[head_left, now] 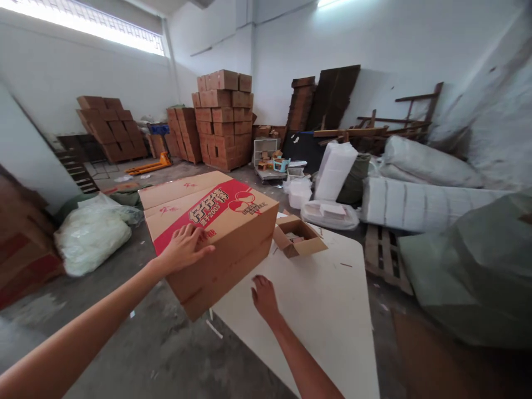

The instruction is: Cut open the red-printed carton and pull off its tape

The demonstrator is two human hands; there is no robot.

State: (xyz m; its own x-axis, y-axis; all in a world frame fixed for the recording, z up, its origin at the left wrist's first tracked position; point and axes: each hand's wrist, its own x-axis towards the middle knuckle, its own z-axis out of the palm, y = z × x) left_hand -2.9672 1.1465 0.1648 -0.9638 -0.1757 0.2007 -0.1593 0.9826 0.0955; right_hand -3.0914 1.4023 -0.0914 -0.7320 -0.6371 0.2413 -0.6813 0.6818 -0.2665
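One carton [226,244] under left hand [185,247]; right hand [265,296] near lower edge.

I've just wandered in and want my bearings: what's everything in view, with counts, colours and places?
Large carton: one, brown with red print, table's left edge
Small open box: one, brown, on table
Table: one, white, centre foreground
Carton stacks: several, brown, back and left
Pallet jack: one, orange, back left
Plastic bundle: one, pale, left floor
Trolley: one, grey, back centre
Upright pack: one, white, behind table
Wrapped rolls: at least two, white, right
Sheeting: one heap, green, far right
Slatted pallet: one, pale brown, right floor
Tall board: one, dark, back wall
Window: one, bright, upper left
Left hand: one, bare, on large carton
Right hand: one, bare, over table
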